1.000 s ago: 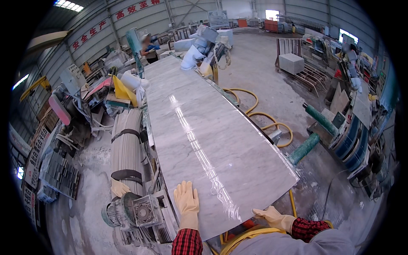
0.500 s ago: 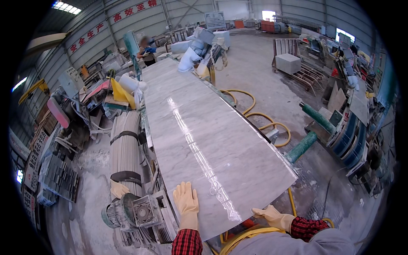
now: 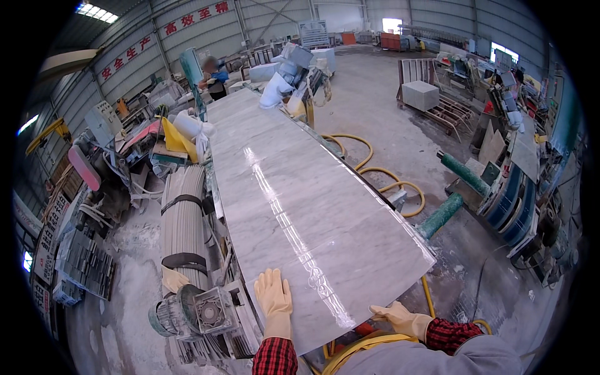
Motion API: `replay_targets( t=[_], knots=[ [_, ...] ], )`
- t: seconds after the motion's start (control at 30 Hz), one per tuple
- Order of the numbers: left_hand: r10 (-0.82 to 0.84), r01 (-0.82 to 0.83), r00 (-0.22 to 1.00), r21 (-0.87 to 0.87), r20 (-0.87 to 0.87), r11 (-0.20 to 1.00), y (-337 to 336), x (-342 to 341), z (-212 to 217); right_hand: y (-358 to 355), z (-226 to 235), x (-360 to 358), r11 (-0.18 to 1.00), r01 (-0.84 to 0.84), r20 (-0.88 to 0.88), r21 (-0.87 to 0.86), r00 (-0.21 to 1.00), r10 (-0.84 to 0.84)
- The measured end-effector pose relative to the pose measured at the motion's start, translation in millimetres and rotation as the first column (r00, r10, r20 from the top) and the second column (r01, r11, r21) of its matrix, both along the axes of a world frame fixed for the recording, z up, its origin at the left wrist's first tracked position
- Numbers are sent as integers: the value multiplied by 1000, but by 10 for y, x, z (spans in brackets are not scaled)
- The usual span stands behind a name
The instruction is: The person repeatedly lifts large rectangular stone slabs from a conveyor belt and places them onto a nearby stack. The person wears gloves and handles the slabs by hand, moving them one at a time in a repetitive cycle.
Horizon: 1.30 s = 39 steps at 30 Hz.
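Observation:
A long polished grey-white stone slab (image 3: 365, 250) stretches away from me, with a bright streak of reflected light along it. My left hand (image 3: 274, 300), in a cream rubber glove, lies flat on its near left part, fingers stretched forward and slightly apart. At the near right edge my right hand (image 3: 402, 319), gloved alike, is closed over the rim. A fingertip shows on the edge; the rest of that grip is partly hidden under the slab. Below the near edge a yellow band (image 3: 369, 344) crosses my grey clothing.
Left of the slab stand a motor (image 3: 187, 310) and a strapped bundle of pale strips (image 3: 185, 219). A yellow hose (image 3: 406, 184) coils on the right, near a green roller (image 3: 440, 215). A person (image 3: 214, 80) stands beyond the far end. A white block (image 3: 420, 95) rests on a rack.
Both hands keep their places on the slab. The view has shifted very slightly, and the person at the far end has changed arm position.

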<state>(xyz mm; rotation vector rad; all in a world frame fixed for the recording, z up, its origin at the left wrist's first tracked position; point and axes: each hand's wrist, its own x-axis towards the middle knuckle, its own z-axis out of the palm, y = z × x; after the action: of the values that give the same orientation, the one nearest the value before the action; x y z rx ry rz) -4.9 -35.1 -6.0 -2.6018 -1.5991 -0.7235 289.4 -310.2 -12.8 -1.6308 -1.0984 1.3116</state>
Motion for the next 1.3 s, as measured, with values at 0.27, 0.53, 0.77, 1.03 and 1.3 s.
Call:
replay_targets(
  t=[0.27, 0.53, 0.77, 1.03, 1.3],
  knots=[
    [12, -12, 1000, -5, 2, 1000, -25, -11, -39, 115, 260, -160, 843, 286, -386, -456, 790, -477],
    [19, -19, 1000, -12, -3, 1000, -47, -19, -66, 84, 269, -173, 835, 295, -396, -464, 774, -494],
    [27, -27, 1000, -24, -8, 999, -95, -22, -43, 71, 191, -226, 801, 367, -434, -473, 694, -575],
    [16, -16, 1000, 0, -16, 1000, -126, -33, -77, 18, -11, -219, 818, 380, -464, -432, 684, -563],
    [15, -15, 1000, 19, -9, 1000, -167, -22, -40, -3, -46, -195, 814, 346, -488, -467, 666, -564]
  ],
)
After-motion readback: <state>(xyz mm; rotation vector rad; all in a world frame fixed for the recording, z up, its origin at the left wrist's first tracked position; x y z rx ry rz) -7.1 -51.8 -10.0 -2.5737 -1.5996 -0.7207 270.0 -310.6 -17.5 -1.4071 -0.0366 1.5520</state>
